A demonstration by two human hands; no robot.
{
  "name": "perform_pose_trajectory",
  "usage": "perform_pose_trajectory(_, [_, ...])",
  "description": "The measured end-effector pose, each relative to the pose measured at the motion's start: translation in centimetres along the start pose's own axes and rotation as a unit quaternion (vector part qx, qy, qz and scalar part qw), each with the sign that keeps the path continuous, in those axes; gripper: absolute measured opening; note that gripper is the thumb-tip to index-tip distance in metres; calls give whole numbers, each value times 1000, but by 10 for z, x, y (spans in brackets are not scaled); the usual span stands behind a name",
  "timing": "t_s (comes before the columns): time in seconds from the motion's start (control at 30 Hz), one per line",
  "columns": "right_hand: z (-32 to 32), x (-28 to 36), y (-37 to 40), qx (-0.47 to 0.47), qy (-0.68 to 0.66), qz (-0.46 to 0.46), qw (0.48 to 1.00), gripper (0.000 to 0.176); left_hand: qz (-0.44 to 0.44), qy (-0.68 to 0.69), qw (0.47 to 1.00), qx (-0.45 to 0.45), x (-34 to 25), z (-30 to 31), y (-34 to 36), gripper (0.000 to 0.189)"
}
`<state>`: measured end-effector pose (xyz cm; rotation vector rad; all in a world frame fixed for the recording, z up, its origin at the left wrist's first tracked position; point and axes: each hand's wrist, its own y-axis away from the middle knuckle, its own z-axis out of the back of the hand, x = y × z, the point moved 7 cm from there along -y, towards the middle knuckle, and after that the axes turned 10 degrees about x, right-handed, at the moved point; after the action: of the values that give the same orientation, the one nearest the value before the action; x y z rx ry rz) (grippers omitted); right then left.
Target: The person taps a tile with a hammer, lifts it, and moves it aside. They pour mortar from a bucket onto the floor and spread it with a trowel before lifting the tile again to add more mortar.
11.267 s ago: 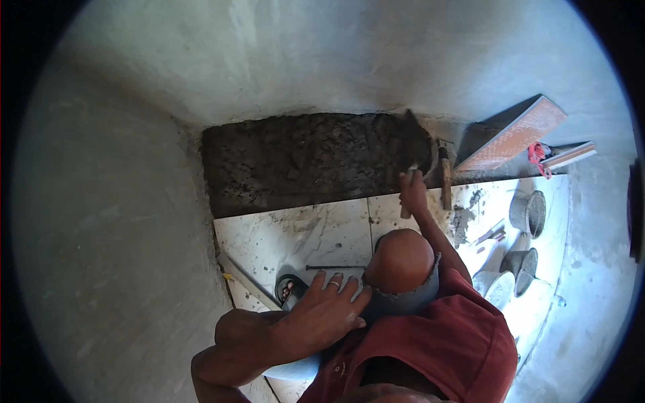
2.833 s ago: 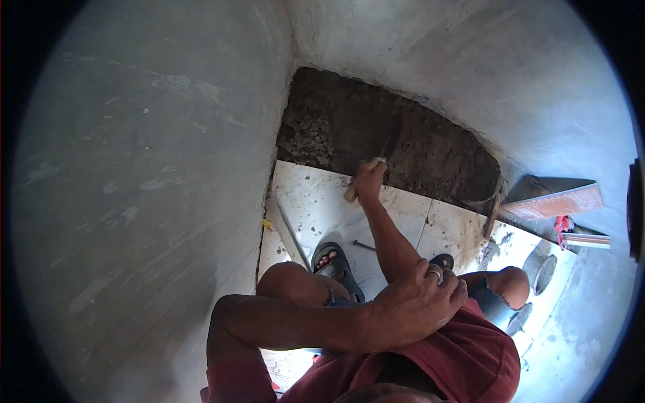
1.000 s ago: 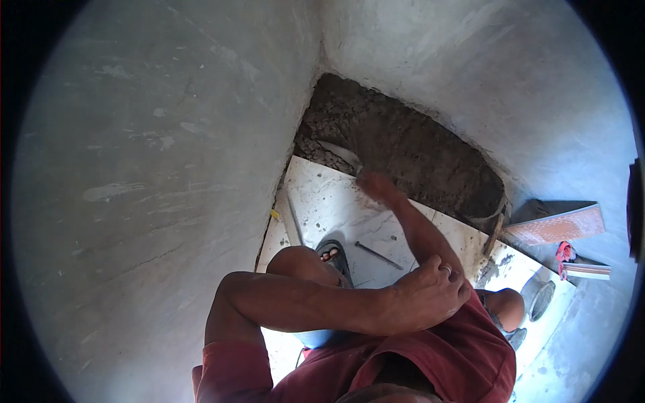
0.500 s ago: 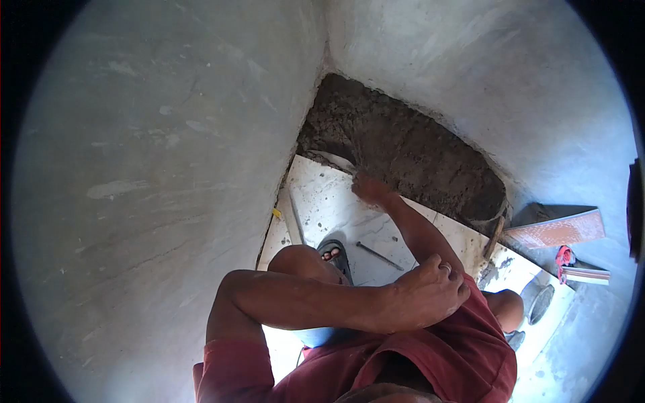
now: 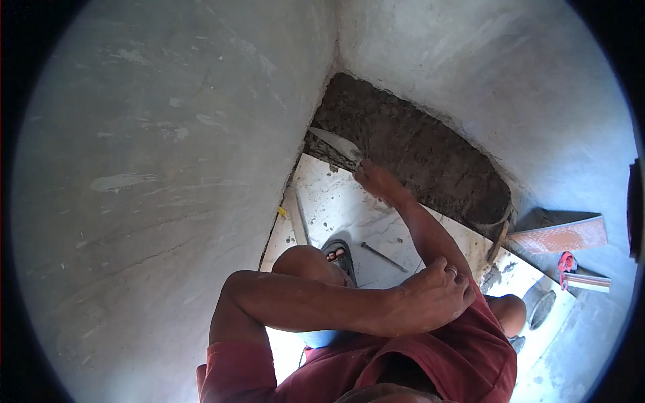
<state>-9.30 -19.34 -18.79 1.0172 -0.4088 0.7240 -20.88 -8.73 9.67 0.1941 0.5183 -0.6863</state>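
Observation:
My right hand [image 5: 377,183] is closed around the handle of a pointing trowel [image 5: 339,144]. The trowel's pale blade points left toward the wall corner, over the strip of dark wet mortar [image 5: 423,151] along the edge of the tiles. Across my body lies my left forearm, and my left hand [image 5: 433,295] rests against my right upper arm with its fingers curled. A ring shows on one finger; the fingertips and anything within them are hidden.
Grey plastered walls [image 5: 168,134] meet at the corner. On white floor tiles [image 5: 336,201] lie a metal rod [image 5: 384,257] and a long straight bar [image 5: 295,215]. At right are a wooden stick [image 5: 497,242], a tile piece [image 5: 561,233], red string [image 5: 566,262] and a round container [image 5: 541,309].
The trowel blade has swung up and left toward the wall and shows more fully. My right hand has shifted slightly; my left hand stays on my right arm. The view moved slightly.

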Motion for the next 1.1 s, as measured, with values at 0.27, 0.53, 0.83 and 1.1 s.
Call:
perform_pose_trajectory(0.27, [18, 8, -19, 48, 256, 6, 966, 35, -15, 8, 1000, 9, 5, 1, 1, 32])
perform_pose_trajectory(0.53, [89, -3, -56, 33, 185, -38, 981, 39, 29, 6, 999, -26, 19, 16, 3, 37])
perform_pose_trajectory(0.83, [104, -11, -63, -36, 200, -79, 976, 37, 36, 72, 958, -276, 16, 64, 24, 42])
perform_pose_trajectory(1.1, [119, 6, -62, -87, 218, -102, 967, 34, 10, 98, 947, -305, 17, 64, 31, 46])
